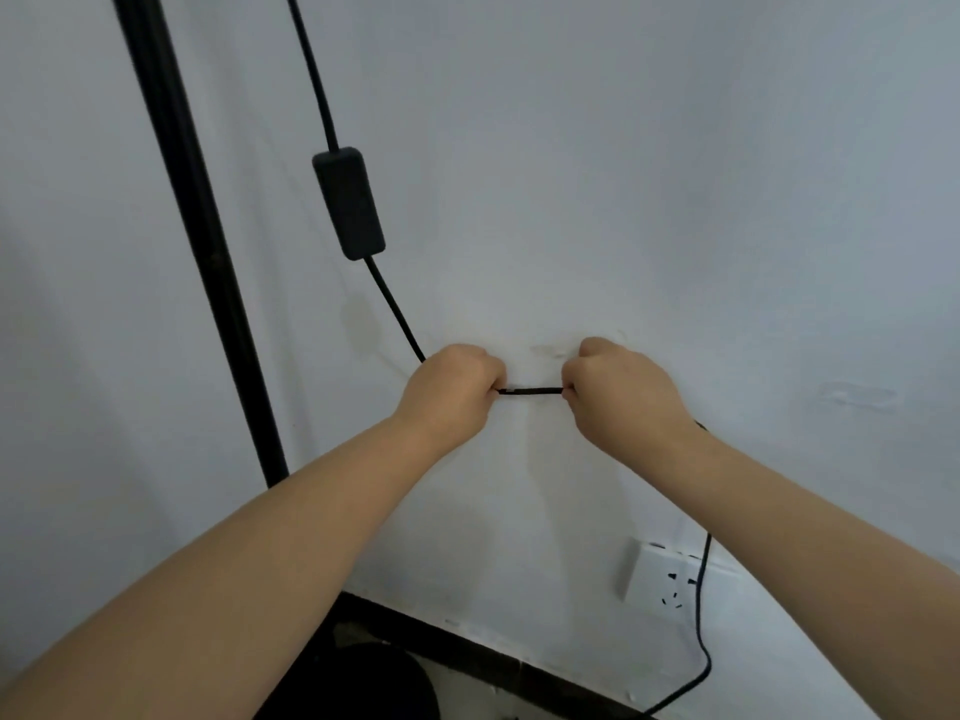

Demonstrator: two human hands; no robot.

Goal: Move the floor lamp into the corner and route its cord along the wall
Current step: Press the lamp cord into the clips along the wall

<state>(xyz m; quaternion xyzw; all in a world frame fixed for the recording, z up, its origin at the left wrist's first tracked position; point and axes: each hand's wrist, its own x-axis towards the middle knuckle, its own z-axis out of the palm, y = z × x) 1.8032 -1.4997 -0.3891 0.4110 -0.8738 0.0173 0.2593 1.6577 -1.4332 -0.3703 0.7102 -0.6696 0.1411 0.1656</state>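
The white wall (675, 200) is evenly, dimly lit with faint soft shadows, while straight lines are bowed by wide-angle distortion and details slightly blurred.

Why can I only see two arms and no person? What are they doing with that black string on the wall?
The camera sits on the person's head and looks down, so you see only their own arms. The left hand and right hand each pinch the lamp cord and hold a short piece straight against the white wall. It is an electric cord, not string. The black box on it is the switch. The tall black bar is the floor lamp pole. Lower down is a wall socket, and the cord hangs past it.
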